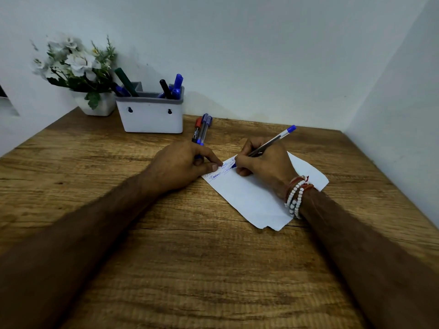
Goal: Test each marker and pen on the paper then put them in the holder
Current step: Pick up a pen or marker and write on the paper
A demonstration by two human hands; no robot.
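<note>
Writing on the white paper [259, 198], the right hand [263, 162] grips a clear-barrelled pen [268, 143] with a blue end plug, its blue tip touching the sheet near the far left corner among blue scribbled lines. The sheet lies at an angle on the wooden table [190, 257], with one near corner folded or torn. The left hand [183, 165] rests curled at the sheet's left edge, its fingertips pressing on the paper; something blue shows under its fingers, but what it is I cannot tell. Three pens or markers lie together on the table just beyond the left hand: one red-capped marker [197, 129] and two blue-capped pens [204, 127]. The white holder [152, 115] with a grey rim stands at the back near the wall; at least five pens and markers stick out of it, among them one dark green, one black and several blue. One white flower pot [97, 105] stands just left of the holder. Two beaded bracelets [295, 198] circle the right wrist.
</note>
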